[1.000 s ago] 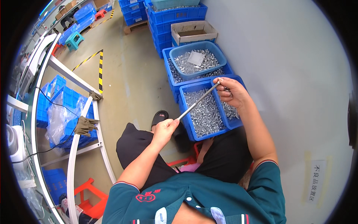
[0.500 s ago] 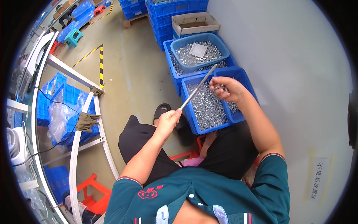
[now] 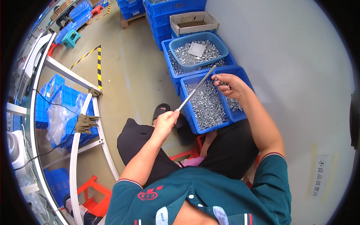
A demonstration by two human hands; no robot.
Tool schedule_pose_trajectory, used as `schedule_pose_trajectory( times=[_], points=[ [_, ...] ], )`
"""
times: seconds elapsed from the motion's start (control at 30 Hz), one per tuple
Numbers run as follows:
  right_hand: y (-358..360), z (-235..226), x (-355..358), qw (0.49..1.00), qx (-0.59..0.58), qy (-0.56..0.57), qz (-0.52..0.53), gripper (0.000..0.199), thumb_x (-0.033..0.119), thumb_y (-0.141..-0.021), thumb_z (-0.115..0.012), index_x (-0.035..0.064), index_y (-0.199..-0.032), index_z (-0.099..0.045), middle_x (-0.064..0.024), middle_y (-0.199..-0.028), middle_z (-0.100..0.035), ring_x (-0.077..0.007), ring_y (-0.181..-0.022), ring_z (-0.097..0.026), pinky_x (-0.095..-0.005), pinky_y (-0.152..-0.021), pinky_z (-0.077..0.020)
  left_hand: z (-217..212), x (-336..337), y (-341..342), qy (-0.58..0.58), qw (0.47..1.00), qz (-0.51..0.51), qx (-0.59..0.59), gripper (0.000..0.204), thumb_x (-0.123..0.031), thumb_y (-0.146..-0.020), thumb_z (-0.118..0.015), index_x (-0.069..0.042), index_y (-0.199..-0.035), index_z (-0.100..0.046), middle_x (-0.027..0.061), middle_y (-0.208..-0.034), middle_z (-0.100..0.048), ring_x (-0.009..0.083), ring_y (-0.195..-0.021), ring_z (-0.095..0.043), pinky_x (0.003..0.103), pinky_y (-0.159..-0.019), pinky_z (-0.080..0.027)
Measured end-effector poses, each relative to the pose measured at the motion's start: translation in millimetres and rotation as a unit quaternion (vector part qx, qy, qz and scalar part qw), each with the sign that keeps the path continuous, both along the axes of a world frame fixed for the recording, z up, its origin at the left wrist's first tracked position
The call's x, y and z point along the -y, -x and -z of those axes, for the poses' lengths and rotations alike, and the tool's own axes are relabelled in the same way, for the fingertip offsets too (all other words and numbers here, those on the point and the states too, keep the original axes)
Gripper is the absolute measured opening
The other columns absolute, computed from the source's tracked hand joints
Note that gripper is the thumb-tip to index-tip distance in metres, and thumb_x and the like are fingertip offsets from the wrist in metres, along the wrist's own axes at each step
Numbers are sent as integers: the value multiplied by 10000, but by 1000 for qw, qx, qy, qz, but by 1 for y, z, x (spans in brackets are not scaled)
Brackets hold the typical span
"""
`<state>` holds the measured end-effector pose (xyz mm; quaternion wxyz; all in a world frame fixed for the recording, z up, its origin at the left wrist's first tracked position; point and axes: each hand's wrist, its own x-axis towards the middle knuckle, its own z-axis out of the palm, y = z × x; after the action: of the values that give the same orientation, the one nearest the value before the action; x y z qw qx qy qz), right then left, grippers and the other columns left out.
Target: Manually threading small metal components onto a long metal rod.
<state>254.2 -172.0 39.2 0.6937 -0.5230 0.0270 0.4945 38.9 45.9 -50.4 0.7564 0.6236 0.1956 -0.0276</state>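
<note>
My left hand [image 3: 165,123] is closed around the lower end of a thin straight metal rod [image 3: 195,89], which slants up and to the right. Close to the rod's far tip, my right hand [image 3: 235,85] has its fingers curled around several small silvery metal pieces [image 3: 222,83]; their exact kind is too small to tell. Below both hands is a blue bin [image 3: 210,130] filled with similar loose pieces [image 3: 208,107]. Beside it on the right stands a second blue bin [image 3: 233,70], partly hidden by my right hand and forearm, with more pieces inside.
Beyond these bins, a lighter blue tub [image 3: 220,42] of metal pieces holds a pale square card [image 3: 196,49]. An open carton [image 3: 208,18] and stacked blue crates [image 3: 159,22] stand farther back. A wall [image 3: 277,75] runs along the right; a white-framed bench [image 3: 75,161] is at left.
The rod's tip has dipped slightly and shifted a little left. In my right hand the fingers have moved, showing more of the small metal pieces. The whole view has shifted slightly.
</note>
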Motion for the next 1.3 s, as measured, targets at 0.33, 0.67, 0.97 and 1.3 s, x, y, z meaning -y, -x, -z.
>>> schedule_pose_trajectory(
  times=[0.33,0.67,0.97,1.3],
  points=[
    [1,-10,12,988,-5,-149,44,154,166,-922,-460,38,-983,-520,-7,-714,-473,-30,-466,-345,-150,-355,-254,-1,-1,3,-102,994,36,3,458,-399,-892,-539,-78,-577,-449,-71,-533,-375,31,-508,-319,235,-453,-273],
    [6,-12,11,985,-2,-173,24,147,171,-916,-475,52,-968,-542,3,-659,-474,-33,-449,-344,-158,-353,-240,-9,-2,5,-286,958,10,-6,488,-451,-859,-545,-49,-594,-468,36,-483,-400,125,-466,-383,321,-466,-333],
    [11,-20,1,993,46,-97,40,138,141,-888,-523,25,-954,-554,7,-644,-466,-28,-450,-345,-151,-358,-244,-1,-4,7,-261,965,7,-16,472,-425,-858,-564,-44,-595,-468,34,-486,-377,119,-474,-361,317,-468,-331],
    [8,-24,7,987,7,-162,3,156,163,-911,-494,30,-970,-549,12,-631,-451,-29,-446,-342,-152,-363,-261,5,-4,5,-209,978,12,1,484,-423,-867,-560,-49,-586,-438,-18,-501,-345,69,-503,-328,281,-468,-313]
  ],
)
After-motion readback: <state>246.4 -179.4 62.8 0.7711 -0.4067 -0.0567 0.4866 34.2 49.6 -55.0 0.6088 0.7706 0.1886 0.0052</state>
